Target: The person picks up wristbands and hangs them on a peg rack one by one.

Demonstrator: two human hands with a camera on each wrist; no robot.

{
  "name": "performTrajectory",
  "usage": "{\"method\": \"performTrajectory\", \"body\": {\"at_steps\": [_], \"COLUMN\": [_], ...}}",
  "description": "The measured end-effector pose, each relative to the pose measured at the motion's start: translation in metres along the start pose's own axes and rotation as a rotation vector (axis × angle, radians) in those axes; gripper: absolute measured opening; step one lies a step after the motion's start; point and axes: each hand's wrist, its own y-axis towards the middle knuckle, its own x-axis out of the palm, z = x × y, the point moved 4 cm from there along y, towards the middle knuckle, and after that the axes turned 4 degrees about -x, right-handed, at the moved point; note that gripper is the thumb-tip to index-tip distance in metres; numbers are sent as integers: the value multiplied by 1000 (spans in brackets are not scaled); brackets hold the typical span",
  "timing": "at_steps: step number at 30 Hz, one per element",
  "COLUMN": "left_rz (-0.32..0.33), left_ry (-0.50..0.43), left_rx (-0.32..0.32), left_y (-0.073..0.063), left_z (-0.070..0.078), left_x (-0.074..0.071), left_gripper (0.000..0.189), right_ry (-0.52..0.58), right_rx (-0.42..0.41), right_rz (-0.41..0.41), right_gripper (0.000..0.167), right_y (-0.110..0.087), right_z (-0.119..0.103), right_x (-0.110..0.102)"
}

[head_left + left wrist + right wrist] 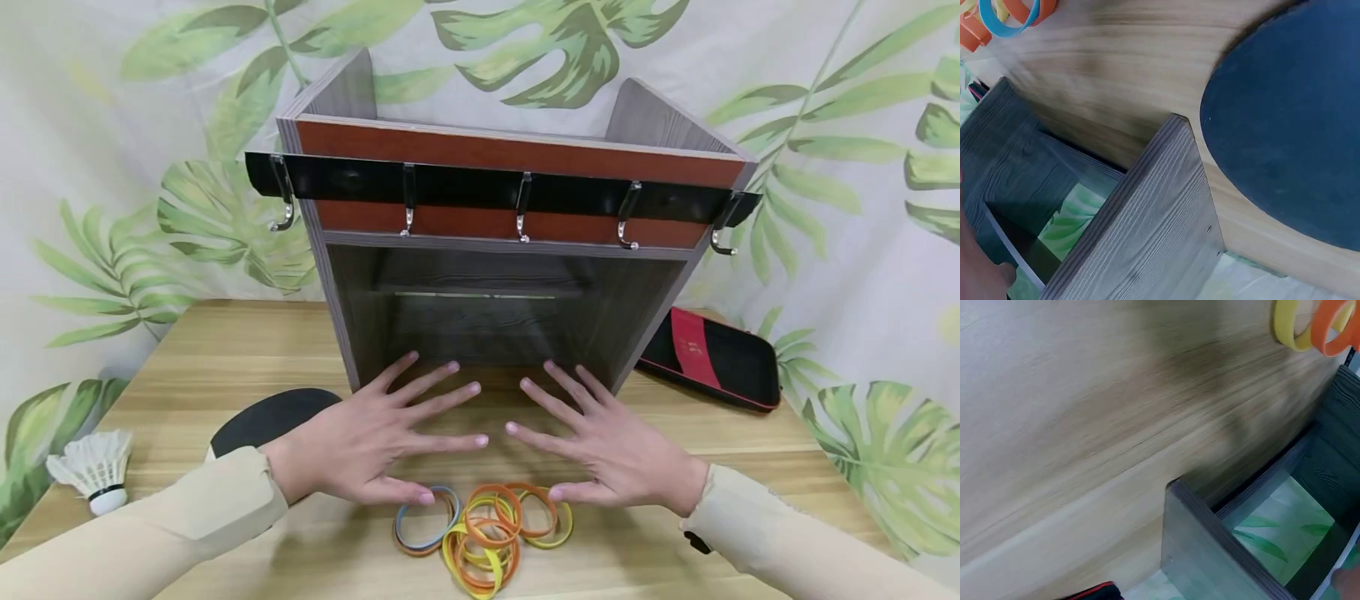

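Both hands hover palm down with fingers spread, holding nothing. My left hand [375,437] is left of centre, in front of the grey wooden shelf unit [341,308]. Facing it, my right hand [611,442] has its fingertips before the shelf's opening. Just below the thumbs lies a loose pile of rubber wristbands [491,533], orange and yellow, with a blue one [400,529] at its left. Across the shelf's red front runs a black rail [465,185] with several metal hooks [522,208]. In the left wrist view, the shelf's grey side panel [1154,219] stands beside a dark paddle.
A black table tennis paddle [273,417] lies partly behind the left forearm. A white shuttlecock [97,471] rests at the table's left edge. The black and red zip case [720,358] lies right of the shelf. Behind hangs a leaf-patterned cloth [825,150].
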Motion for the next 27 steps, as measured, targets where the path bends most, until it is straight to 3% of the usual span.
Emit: {"method": "performTrajectory", "body": {"at_steps": [4,7,11,15,21,27], "left_rz": [-11,-23,-12,21,107,197], "left_ry": [-49,-105,-196,-296,-426,-569], "left_rx": [-18,-58,-151,-266,-406,-542], "left_y": [-2,-5,-13,-24,-42,-60], "left_z": [0,-1,-4,-6,-17,-41], "left_x": [-6,-12,-21,-27,-24,-17], "left_gripper": [75,77,72,58,8,27], "right_ry": [128,320,598,810,960,997], "right_rx": [44,103,174,208,196,182], "right_rz": [-42,-68,-84,-95,-105,-151], "right_gripper": [75,72,57,41,28,25], "right_y": [4,8,18,30,40,47], "right_z": [-2,-3,-4,-7,-8,-10], "right_x": [-1,-1,0,6,16,25]}}
